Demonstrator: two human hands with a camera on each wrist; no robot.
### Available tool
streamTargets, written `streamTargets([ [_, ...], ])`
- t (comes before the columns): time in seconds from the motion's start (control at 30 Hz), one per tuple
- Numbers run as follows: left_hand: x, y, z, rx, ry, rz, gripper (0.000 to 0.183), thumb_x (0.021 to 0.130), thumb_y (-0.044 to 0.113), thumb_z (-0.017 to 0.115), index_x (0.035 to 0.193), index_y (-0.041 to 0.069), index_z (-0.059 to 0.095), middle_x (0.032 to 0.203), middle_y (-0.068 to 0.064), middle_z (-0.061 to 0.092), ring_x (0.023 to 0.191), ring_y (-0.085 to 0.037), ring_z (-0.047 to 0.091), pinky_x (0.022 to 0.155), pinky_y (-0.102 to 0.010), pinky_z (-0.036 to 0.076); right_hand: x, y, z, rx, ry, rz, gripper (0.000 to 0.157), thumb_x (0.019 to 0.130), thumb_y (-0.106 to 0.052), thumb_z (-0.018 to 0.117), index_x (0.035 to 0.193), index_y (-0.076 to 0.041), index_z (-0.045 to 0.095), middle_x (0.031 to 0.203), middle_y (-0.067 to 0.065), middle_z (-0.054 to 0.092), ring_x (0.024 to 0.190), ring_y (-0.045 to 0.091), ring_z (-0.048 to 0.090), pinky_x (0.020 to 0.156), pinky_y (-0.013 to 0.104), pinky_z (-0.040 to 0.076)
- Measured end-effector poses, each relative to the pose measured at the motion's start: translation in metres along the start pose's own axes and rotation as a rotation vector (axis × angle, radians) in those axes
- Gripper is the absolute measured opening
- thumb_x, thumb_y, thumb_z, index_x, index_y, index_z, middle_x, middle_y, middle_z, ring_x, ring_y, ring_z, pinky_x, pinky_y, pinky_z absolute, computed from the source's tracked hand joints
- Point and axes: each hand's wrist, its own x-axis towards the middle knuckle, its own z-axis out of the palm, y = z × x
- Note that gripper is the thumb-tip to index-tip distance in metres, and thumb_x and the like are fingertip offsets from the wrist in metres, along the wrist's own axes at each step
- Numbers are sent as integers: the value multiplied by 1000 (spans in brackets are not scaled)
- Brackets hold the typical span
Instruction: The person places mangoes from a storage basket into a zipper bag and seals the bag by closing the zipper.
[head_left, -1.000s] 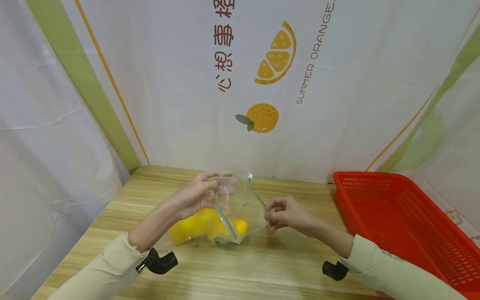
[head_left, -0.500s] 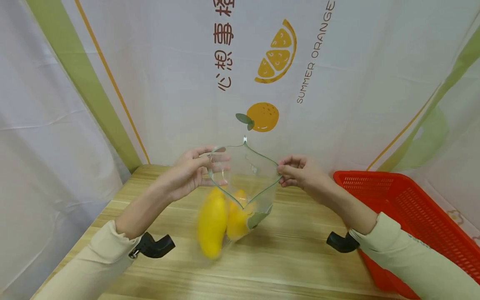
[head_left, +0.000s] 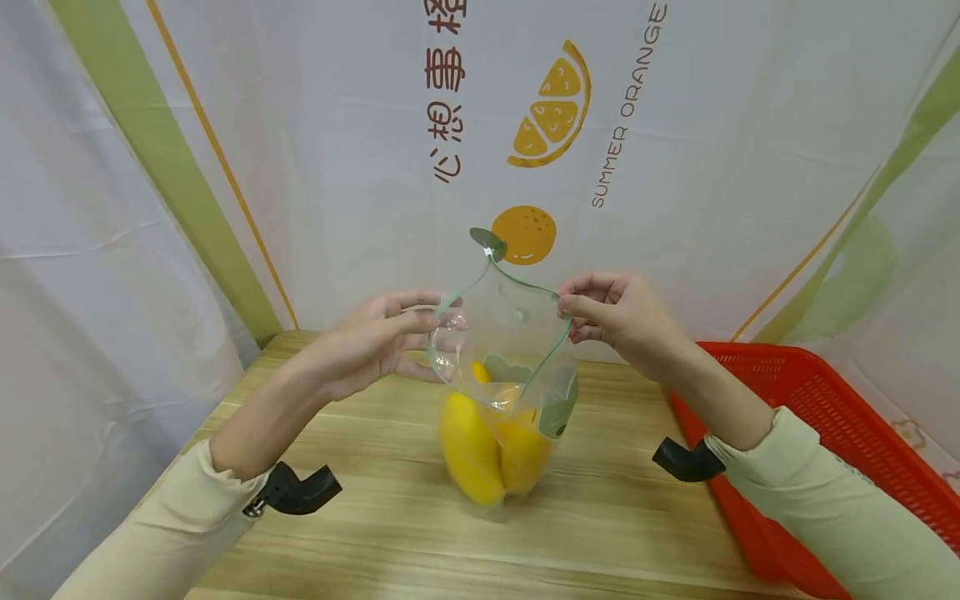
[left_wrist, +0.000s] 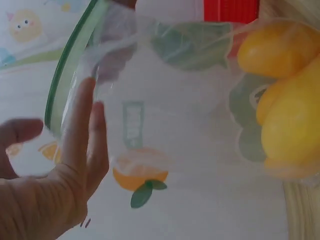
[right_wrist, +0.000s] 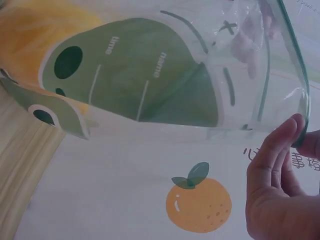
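Note:
A clear zip bag with a green-edged mouth hangs between my hands in the head view, its mouth spread wide. In its bottom sit several yellow mangoes, with a green printed patch on the bag's side in the right wrist view. My right hand pinches the right edge of the mouth between thumb and fingertips. My left hand lies along the left side, fingers straight against the film and thumb apart from the rim in the left wrist view.
A red plastic basket stands on the right side of the wooden table. Behind the table hangs a white curtain with orange prints. Black wrist mounts jut from both sleeves.
The bag has risen from the table and swung upright, its mangoes sliding down to the bottom. Both hands have moved up, the right one also outward, and the mouth is spread wider.

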Motion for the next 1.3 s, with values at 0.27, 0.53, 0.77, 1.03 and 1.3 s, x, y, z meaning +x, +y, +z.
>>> streamTargets([
  [0.27, 11, 3, -27, 339, 38, -90, 48, 107, 34, 50, 132, -6, 55, 127, -22, 61, 108, -36, 63, 85, -51, 59, -3, 8, 4, -126, -56, -32, 15, 99, -7, 67, 108, 5, 66, 90, 18, 64, 73, 24, 59, 69, 32, 60],
  [0.53, 65, -17, -30, 174, 207, 105, 48, 108, 21, 51, 149, -1, 40, 141, -20, 52, 128, -33, 53, 106, -45, 47, -7, 14, 6, -214, -97, -20, 17, 99, -9, 68, 109, 4, 66, 94, 22, 64, 77, 27, 60, 70, 35, 60],
  [0.77, 101, -31, -24, 189, 43, 159, 54, 109, 12, 45, 159, 3, 26, 157, -12, 41, 147, -30, 30, 120, -60, 11, -9, 16, 12, -231, -160, -39, 17, 98, -7, 67, 110, 5, 67, 97, 24, 66, 77, 27, 62, 69, 34, 60],
  [1.03, 118, -35, -13, 198, -111, 103, 47, 109, 17, 49, 153, 3, 41, 148, -10, 51, 137, -28, 45, 116, -46, 34, -12, 19, 13, -250, -206, -47, 13, 96, -5, 68, 107, 2, 68, 90, 20, 66, 70, 27, 59, 67, 35, 59],
  [1.3, 107, -40, -15, 253, 2, 110, 25, 106, 9, 55, 127, -3, 60, 123, -13, 63, 118, -28, 56, 105, -43, 48, -22, 24, 5, -299, -242, 15, 11, 96, -6, 69, 103, 2, 68, 93, 19, 66, 72, 27, 60, 66, 34, 59],
])
